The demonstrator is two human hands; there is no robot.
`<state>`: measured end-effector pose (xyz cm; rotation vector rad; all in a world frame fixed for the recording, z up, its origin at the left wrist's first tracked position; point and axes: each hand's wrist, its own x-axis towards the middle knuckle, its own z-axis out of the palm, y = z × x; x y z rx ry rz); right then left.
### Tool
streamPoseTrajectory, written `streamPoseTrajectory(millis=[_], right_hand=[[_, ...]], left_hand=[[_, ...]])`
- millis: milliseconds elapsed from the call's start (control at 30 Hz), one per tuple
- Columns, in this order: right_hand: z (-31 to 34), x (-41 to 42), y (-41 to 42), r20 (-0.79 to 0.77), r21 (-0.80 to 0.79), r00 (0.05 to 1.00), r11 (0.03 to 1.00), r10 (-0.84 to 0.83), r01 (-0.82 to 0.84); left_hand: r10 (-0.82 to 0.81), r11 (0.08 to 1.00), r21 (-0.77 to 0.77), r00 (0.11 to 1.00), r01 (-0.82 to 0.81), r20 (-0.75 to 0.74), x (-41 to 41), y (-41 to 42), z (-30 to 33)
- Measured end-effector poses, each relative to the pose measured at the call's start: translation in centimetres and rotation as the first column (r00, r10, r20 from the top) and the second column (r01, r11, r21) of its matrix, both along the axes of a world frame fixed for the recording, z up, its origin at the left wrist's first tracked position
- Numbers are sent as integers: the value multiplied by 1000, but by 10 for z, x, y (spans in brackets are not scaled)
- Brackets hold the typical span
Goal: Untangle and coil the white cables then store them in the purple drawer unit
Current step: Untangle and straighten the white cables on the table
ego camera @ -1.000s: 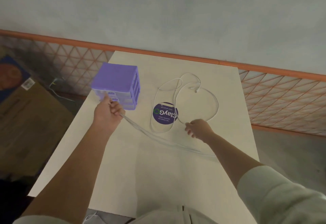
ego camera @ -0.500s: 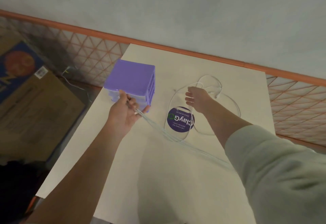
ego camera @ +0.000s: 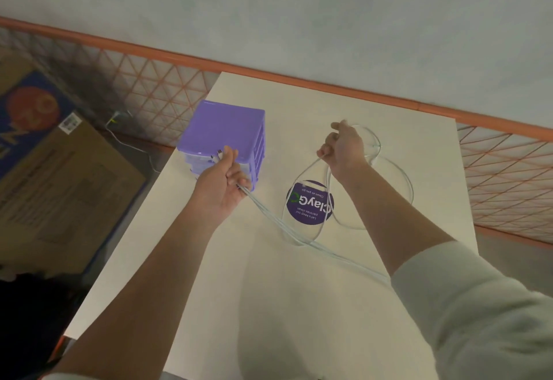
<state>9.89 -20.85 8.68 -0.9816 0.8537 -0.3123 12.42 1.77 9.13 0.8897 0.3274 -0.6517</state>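
White cables (ego camera: pixel 302 239) lie on the cream table (ego camera: pixel 269 305), running as a bunched set of strands from under the right sleeve (ego camera: pixel 478 305) at the near right, diagonally up and left. Past the middle of the table the left hand (ego camera: pixel 223 183) is clenched round this bunch, with a connector end showing above its fingers, just in front of the purple drawer unit (ego camera: pixel 224 131). To the right, loose loops spread around and over a round purple sticker (ego camera: pixel 309 203). Further back, the right hand (ego camera: pixel 344 147) pinches one strand of a loop and holds it lifted off the surface; more loops lie beyond it. The drawer unit stands at the far left of the table; whether any drawer is open cannot be told from this angle.

Assessment: untangling is in hand. No finished coil is visible and nothing appears stored, so coiling and stowing remain. Cardboard boxes (ego camera: pixel 59 170) sit on the floor, far left.
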Motion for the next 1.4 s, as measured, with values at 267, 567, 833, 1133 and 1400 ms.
streamPoseTrajectory(millis=[267, 567, 833, 1133, 1400], right_hand=[[52, -50, 40, 83, -393, 867, 816, 491, -424], [61, -99, 64, -151, -524, 695, 540, 703, -659], [42, -152, 43, -414, -516, 681, 462, 604, -722], [18, -177, 46, -527, -513, 671, 434, 522, -741], [7, -185, 41, -485, -534, 736, 505, 473, -677]], left_hand=[[-64, 997, -35, 998, 65, 13, -18, -9, 19], [-24, 978, -205, 996, 40, 83, -43, -16, 39], [111, 974, -210, 988, -87, 108, -61, -14, 44], [101, 976, -209, 976, -60, 191, -91, -25, 42], [146, 968, -230, 969, -99, 197, -89, -13, 41]])
